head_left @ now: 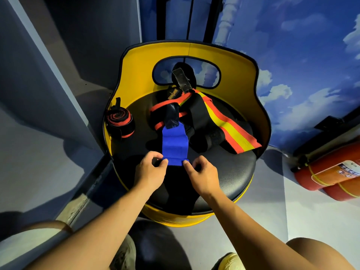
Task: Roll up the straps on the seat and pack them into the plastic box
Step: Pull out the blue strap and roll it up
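Note:
A blue strap (175, 146) lies along the black cushion of the yellow barrel seat (233, 168), its near end folded over. My left hand (151, 171) pinches that end's left corner and my right hand (201, 173) pinches its right corner. Behind it lies a loose tangle of straps: a black one with red edges (167, 106) and a wide red-and-yellow striped one (231, 127). A rolled black-and-red strap (119, 122) stands at the seat's left edge. No plastic box is in view.
The seat's yellow backrest (140, 71) curves round the far side with an oval cut-out. Two red fire extinguishers (331, 172) lie on the floor at right. Grey wall panels stand at left, a sky-painted wall at right. My knees and shoes show at the bottom.

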